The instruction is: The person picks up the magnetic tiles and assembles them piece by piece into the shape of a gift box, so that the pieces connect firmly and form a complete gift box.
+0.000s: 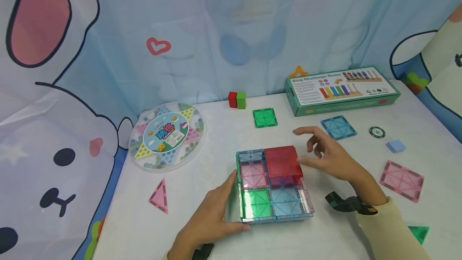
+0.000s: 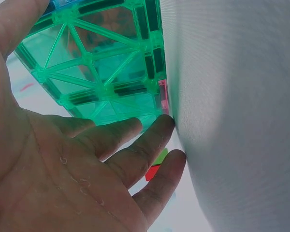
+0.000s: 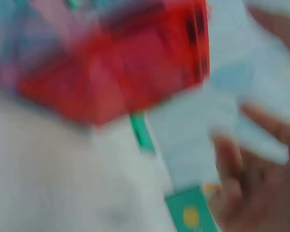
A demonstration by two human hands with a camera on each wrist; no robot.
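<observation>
Translucent tile structure (image 1: 278, 218), one, seen on the white table (image 1: 214, 129); taken as landmark. One pink panel (image 1: 254, 175), one green panel (image 1: 257, 203) and one blue panel (image 1: 286, 202) are counted in it; whether they are laid at its floor or its top cannot be told. One red block (image 1: 283, 161) is seated at its back right quarter, raised above the rest.

Progress, judged: the lower body looks assembled; the raised part looks only begun, with one quarter built up and the others left low. Whether more is wanted cannot be told.

Left hand (image 1: 213, 214) is set along the structure's left side, fingers straight and spread, thumb laid toward the front corner; nothing is gripped. Right hand (image 1: 326, 153) is held just beside the red block, fingers loosely bent, nothing held; contact cannot be told, the wrist view being blurred.

Loose tiles, five: green square (image 1: 265, 118) behind the structure; blue square (image 1: 339, 127) behind and right; pink rectangle (image 1: 402, 180) and green triangle (image 1: 418, 233) to its right; pink triangle (image 1: 159, 196) to its left.

Others: red cube (image 1: 232, 100) and green cube (image 1: 241, 100), one each, behind; one green game box (image 1: 343, 91), one round chip (image 1: 377, 132) and one pale blue block (image 1: 396, 146), back right; one round game case (image 1: 166, 136), back left.
</observation>
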